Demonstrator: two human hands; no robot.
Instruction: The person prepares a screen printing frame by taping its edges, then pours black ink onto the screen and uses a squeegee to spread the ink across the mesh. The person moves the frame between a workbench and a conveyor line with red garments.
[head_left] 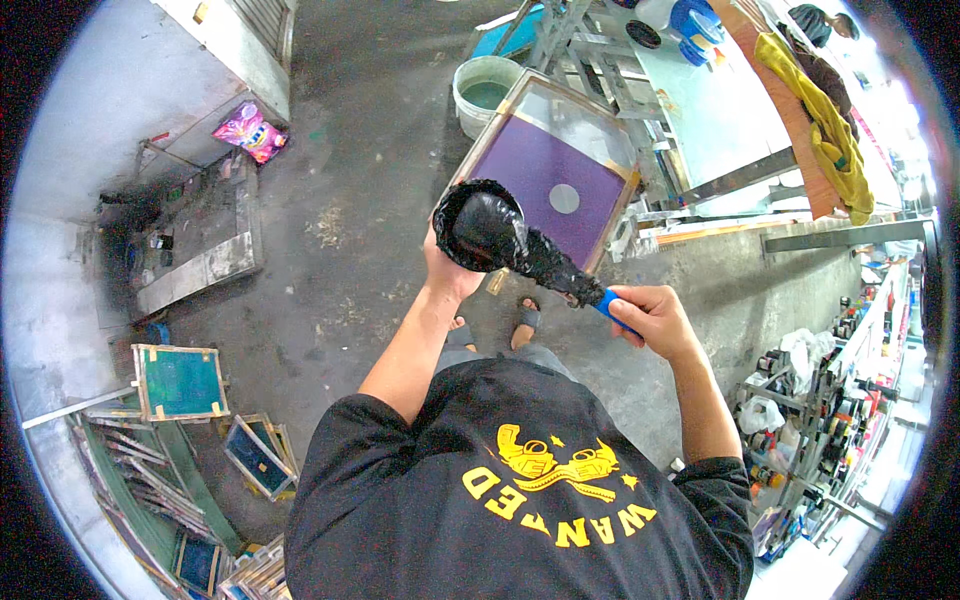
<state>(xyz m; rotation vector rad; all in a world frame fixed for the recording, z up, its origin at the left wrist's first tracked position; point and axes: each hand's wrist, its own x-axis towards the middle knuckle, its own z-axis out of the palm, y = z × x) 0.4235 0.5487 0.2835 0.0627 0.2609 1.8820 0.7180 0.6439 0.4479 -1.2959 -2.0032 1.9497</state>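
Observation:
My left hand (448, 265) grips a round container (455, 240) smeared with thick black paste. My right hand (648, 318) is closed around the blue handle of a scraper (548, 260), whose blade and shaft are coated in glossy black paste; its broad end lies at the container's mouth. Behind them is a framed screen (520, 170) with a purple coated area and a pale round spot.
A bucket of cloudy liquid (485, 95) stands beyond the screen on the concrete floor (350, 200). Framed screens (180, 383) lean at lower left. At right are a workbench (700, 120) with yellow cloth, crowded shelves (780, 430) and another person (820, 25).

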